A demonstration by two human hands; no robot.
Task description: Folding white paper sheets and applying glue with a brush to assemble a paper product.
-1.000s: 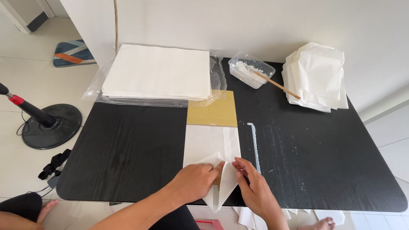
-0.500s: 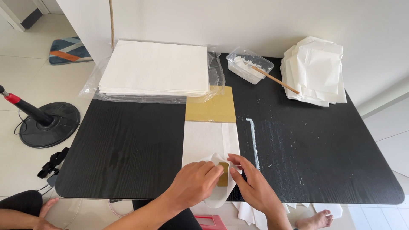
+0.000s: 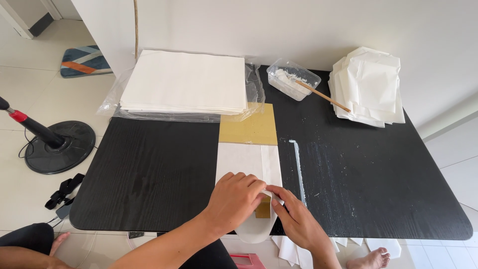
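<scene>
White paper, a long folded sheet (image 3: 247, 164), lies down the middle of the black wooden table (image 3: 149, 174), its far end stopping short over a mustard-yellow rectangular board (image 3: 251, 125) that shows beyond it. At the near edge the paper curls up and over, and both hands work that curl. The left hand (image 3: 234, 199) lies palm-down on it, fingers bent and pressing. The right hand (image 3: 294, 219) pinches the turned-up edge between thumb and forefinger, just right of a small yellow patch of board showing through.

To do this fold well, I judge the left hand should hold the sheet flat against the board so it cannot slide, while the right draws the flap snug around the board's near edge and runs the crease outward, keeping the side edges parallel.

Just right of the paper a thin white streak (image 3: 298, 169), seemingly paste, runs along the table, with fainter smears beyond; a wrist straying there could soil the sheet. Far right of centre stands a clear plastic tub of white paste (image 3: 291, 79) with a wooden stick (image 3: 321, 96) leaning out. A heap of folded white paper pieces (image 3: 371, 84) sits at the far right, a flat stack of white sheets on clear plastic wrap (image 3: 186, 82) at the far left. On the floor to the left stands a black round fan base (image 3: 59, 147).
</scene>
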